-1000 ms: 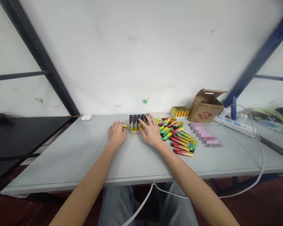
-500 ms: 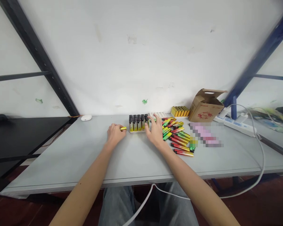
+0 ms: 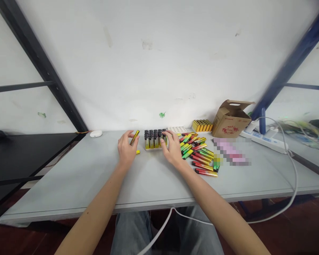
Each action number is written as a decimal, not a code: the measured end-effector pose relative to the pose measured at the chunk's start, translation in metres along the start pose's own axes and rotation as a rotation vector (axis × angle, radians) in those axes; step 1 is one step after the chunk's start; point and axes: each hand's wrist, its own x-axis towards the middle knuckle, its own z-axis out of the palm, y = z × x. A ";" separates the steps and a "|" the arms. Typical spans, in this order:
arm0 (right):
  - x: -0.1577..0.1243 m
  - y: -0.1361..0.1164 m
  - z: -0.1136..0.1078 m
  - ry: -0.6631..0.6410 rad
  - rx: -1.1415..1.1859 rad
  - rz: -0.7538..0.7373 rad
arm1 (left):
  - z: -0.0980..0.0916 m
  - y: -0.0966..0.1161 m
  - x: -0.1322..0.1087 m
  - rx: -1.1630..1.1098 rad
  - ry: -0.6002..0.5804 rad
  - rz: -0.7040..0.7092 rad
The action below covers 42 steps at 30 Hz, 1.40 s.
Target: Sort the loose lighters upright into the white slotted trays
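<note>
My left hand (image 3: 126, 148) is closed on a gold lighter (image 3: 134, 137), tilted with its shiny end up and raised off the table. Just beneath that hand, the end of another gold lighter (image 3: 138, 152) shows on the table; the rest is hidden. In front of me stands a white rack (image 3: 151, 149) packed with upright yellow lighters with black tops (image 3: 154, 136). My right hand (image 3: 172, 147) curls around the rack's right end, thumb at the front and fingers at the back. Right of it lies a loose pile of red, green and gold lighters (image 3: 199, 148).
A white tray with holes (image 3: 177, 130) sits behind the pile. Farther right are a block of yellow lighters (image 3: 202, 125), an open cardboard box (image 3: 230, 122), a blurred pink item (image 3: 232, 152) and a power strip (image 3: 268, 141). A small white case (image 3: 96, 134) lies back left.
My left hand has lifted a gold lighter and tipped it up, uncovering another below. My right hand's fingers have drawn left and closed in around the rack's end.
</note>
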 end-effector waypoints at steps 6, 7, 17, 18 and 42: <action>0.003 -0.008 -0.007 -0.133 0.089 -0.160 | 0.005 0.010 -0.011 -0.167 -0.184 0.235; 0.004 -0.008 -0.008 -0.156 0.112 -0.178 | 0.005 0.010 -0.012 -0.170 -0.215 0.256; 0.007 -0.002 -0.006 -0.169 0.413 -0.035 | 0.008 0.012 -0.014 -0.195 -0.288 0.275; 0.008 -0.002 -0.006 -0.130 0.440 0.010 | 0.008 0.012 -0.012 -0.180 -0.265 0.267; 0.005 -0.004 -0.002 -0.064 0.338 0.222 | 0.005 0.016 -0.007 -0.082 -0.191 0.300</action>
